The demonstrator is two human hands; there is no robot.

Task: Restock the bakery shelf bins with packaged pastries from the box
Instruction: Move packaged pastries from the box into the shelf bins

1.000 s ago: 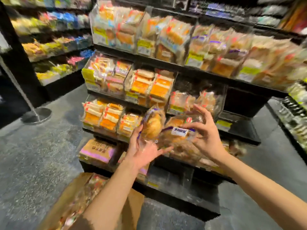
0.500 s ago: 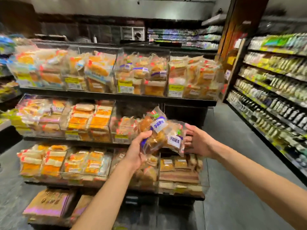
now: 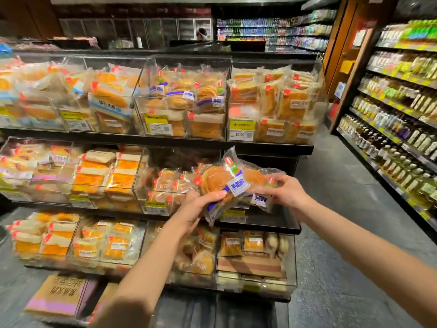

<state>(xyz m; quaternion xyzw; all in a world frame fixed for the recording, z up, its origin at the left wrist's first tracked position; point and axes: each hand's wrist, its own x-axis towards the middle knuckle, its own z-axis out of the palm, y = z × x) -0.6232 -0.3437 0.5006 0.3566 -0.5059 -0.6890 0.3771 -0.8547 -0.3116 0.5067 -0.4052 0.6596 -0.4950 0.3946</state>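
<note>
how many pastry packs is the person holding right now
2, as far as shows. The front pack is gripped by the left hand, thumb across its face. The second pack sits behind it to the right, pinched by the right hand. More could be hidden behind.

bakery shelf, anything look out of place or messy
Mostly orderly. One oddity: the middle shelf's right end shows only bare black surface behind its yellow price tag, while every other section carries stock. The left hand and right hand hold blue-labelled pastry packs in front of it. No spills or torn packs visible.
</note>
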